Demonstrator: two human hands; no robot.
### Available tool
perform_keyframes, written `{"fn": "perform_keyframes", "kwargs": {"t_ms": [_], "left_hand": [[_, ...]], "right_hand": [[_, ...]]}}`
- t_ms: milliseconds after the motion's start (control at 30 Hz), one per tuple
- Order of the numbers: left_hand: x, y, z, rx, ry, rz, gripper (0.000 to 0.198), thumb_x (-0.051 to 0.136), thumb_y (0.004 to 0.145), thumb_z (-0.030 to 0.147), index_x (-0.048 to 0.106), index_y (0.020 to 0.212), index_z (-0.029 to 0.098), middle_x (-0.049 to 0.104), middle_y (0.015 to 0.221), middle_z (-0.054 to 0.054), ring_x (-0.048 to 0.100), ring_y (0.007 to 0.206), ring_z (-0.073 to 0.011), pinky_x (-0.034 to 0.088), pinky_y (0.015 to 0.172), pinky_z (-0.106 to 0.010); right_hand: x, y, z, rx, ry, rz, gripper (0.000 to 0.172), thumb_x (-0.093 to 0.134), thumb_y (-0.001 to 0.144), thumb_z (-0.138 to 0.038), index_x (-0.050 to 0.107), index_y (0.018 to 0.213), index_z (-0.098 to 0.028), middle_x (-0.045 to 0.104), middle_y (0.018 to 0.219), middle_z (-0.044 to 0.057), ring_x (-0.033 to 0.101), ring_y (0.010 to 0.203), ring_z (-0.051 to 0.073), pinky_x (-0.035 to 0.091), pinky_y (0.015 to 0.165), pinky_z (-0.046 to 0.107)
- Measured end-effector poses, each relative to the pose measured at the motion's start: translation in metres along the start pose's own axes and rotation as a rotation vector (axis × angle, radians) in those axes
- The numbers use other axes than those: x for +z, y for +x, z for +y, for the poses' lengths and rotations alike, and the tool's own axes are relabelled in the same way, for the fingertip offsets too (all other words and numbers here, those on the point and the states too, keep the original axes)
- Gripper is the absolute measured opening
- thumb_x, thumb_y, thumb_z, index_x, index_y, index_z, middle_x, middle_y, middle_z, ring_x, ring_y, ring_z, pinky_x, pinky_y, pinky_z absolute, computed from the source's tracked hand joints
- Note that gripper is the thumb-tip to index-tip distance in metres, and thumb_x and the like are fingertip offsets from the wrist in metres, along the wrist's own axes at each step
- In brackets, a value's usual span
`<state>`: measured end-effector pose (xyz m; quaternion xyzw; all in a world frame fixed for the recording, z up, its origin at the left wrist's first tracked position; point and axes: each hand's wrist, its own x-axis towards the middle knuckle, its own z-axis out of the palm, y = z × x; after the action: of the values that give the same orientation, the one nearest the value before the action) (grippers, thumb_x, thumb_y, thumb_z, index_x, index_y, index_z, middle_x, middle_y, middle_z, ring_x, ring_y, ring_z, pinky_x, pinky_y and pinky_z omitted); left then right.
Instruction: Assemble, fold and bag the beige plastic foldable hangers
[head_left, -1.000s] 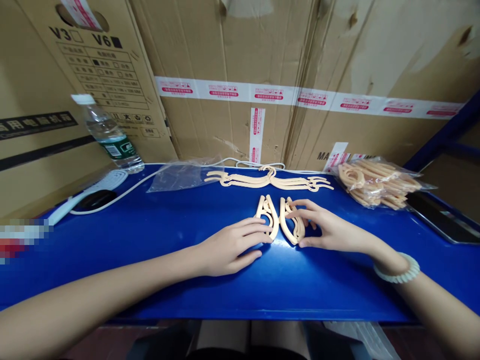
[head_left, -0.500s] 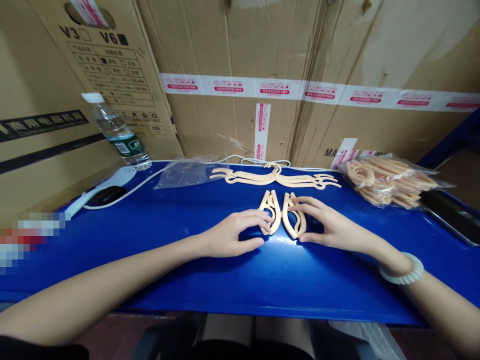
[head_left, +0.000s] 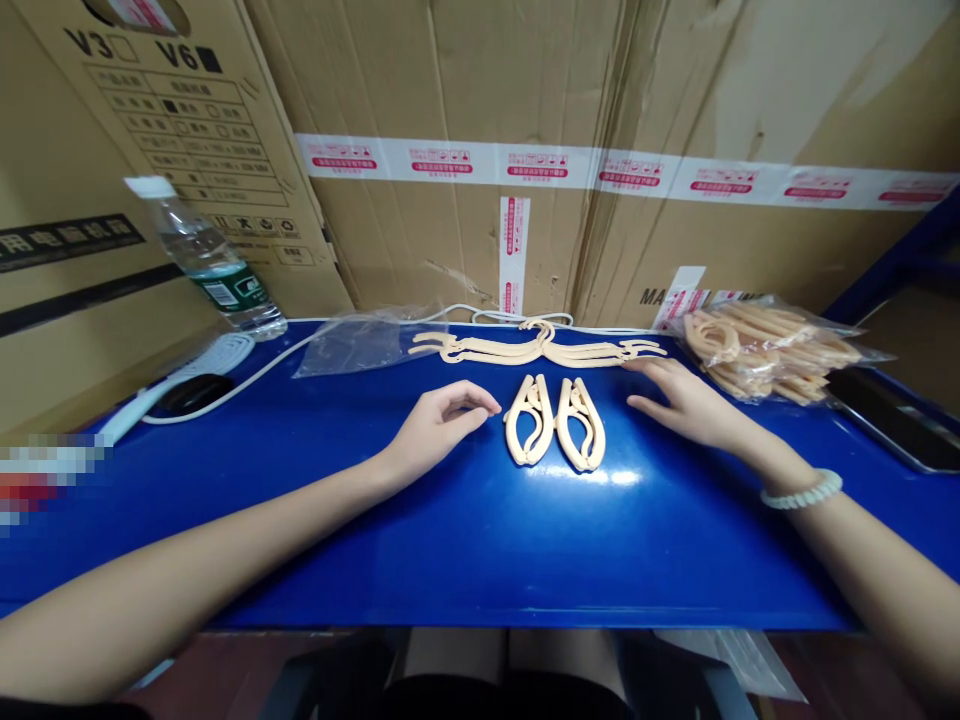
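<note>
Two folded cream plastic hangers (head_left: 555,422) lie side by side on the blue table (head_left: 450,530). My left hand (head_left: 439,425) hovers just left of them, fingers loosely curled and apart, holding nothing. My right hand (head_left: 686,402) is to their right, fingers stretched forward toward the right end of the unfolded cream hangers (head_left: 536,347) stacked at the back. Neither hand touches the folded pair.
A clear bag of more cream hangers (head_left: 765,350) sits at the back right beside a dark tray (head_left: 896,420). An empty plastic bag (head_left: 364,345), a water bottle (head_left: 206,260), a white cable (head_left: 247,380) and a black object (head_left: 187,392) are at the back left. Cardboard boxes (head_left: 525,150) wall the rear.
Both hands have let go of the folded hangers and moved apart and back; the right hand now reaches toward the unfolded stack.
</note>
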<state>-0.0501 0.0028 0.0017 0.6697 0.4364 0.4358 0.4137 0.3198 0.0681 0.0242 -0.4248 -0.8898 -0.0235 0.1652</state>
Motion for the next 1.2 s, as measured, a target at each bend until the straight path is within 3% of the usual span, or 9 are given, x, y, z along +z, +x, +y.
{"fn": "perform_keyframes", "kwargs": {"t_ms": [133,333,467,600,767,900,1033,1200], "left_hand": [[0.000,-0.001,0.002,0.017,0.013,-0.055,0.013,0.061,0.087,0.025,0.070,0.089,0.017,0.074,0.094,-0.006,0.070,0.092,-0.0195,0.054,0.088,-0.034],[0.001,-0.002,0.004,0.050,0.037,-0.132,0.014,0.058,0.088,0.024,0.070,0.090,0.017,0.074,0.093,-0.005,0.070,0.090,-0.0183,0.055,0.088,-0.034],[0.002,-0.002,0.003,0.052,0.037,-0.132,0.013,0.058,0.087,0.023,0.070,0.089,0.017,0.074,0.093,-0.005,0.070,0.090,-0.0183,0.055,0.088,-0.034],[0.002,-0.002,0.003,0.057,0.036,-0.129,0.012,0.060,0.086,0.023,0.070,0.088,0.017,0.074,0.092,-0.005,0.069,0.089,-0.0180,0.055,0.089,-0.034],[0.003,-0.003,0.005,0.060,0.032,-0.104,0.012,0.060,0.087,0.024,0.070,0.087,0.016,0.074,0.091,-0.005,0.070,0.088,-0.0180,0.055,0.087,-0.033],[0.003,-0.004,0.004,0.052,0.021,-0.092,0.013,0.060,0.087,0.025,0.069,0.086,0.017,0.074,0.090,-0.005,0.070,0.088,-0.0187,0.055,0.086,-0.033],[0.002,-0.004,0.004,0.036,0.027,-0.084,0.013,0.061,0.088,0.027,0.070,0.088,0.017,0.074,0.092,-0.006,0.071,0.090,-0.0198,0.056,0.087,-0.035],[0.002,-0.002,0.002,0.007,-0.022,-0.034,0.015,0.063,0.086,0.026,0.068,0.096,0.016,0.075,0.101,-0.009,0.071,0.095,-0.0211,0.056,0.091,-0.038]], "right_hand": [[0.010,-0.001,0.017,0.014,-0.103,-0.019,0.063,0.050,0.096,-0.050,0.051,0.142,-0.007,0.052,0.146,0.026,0.044,0.141,0.041,0.037,0.116,0.060],[0.019,0.000,0.018,0.113,-0.122,-0.109,0.066,0.035,0.101,-0.051,0.035,0.154,-0.011,0.038,0.159,0.021,0.026,0.150,0.042,0.034,0.116,0.064],[0.020,0.002,0.015,0.104,-0.158,-0.119,0.061,0.034,0.102,-0.044,0.040,0.151,-0.009,0.047,0.152,0.023,0.038,0.144,0.042,0.038,0.113,0.062],[0.016,0.003,0.014,0.052,-0.214,-0.040,0.053,0.041,0.100,-0.040,0.052,0.141,-0.008,0.061,0.129,0.024,0.055,0.124,0.039,0.047,0.103,0.057],[0.011,0.004,0.013,0.003,-0.197,0.007,0.034,0.048,0.098,-0.037,0.067,0.113,-0.014,0.066,0.107,0.018,0.058,0.105,0.035,0.051,0.093,0.052],[0.008,0.007,0.006,-0.038,-0.134,0.053,0.024,0.049,0.097,-0.036,0.064,0.089,-0.019,0.063,0.094,0.014,0.058,0.094,0.031,0.051,0.088,0.049],[0.003,0.008,0.000,-0.024,-0.035,0.093,0.021,0.051,0.096,-0.038,0.058,0.085,-0.021,0.063,0.088,0.012,0.061,0.085,0.027,0.053,0.078,0.043],[-0.012,0.004,0.001,0.114,0.072,0.193,0.024,0.056,0.093,-0.045,0.052,0.083,-0.024,0.065,0.075,0.005,0.061,0.065,0.021,0.049,0.059,0.033]]}}
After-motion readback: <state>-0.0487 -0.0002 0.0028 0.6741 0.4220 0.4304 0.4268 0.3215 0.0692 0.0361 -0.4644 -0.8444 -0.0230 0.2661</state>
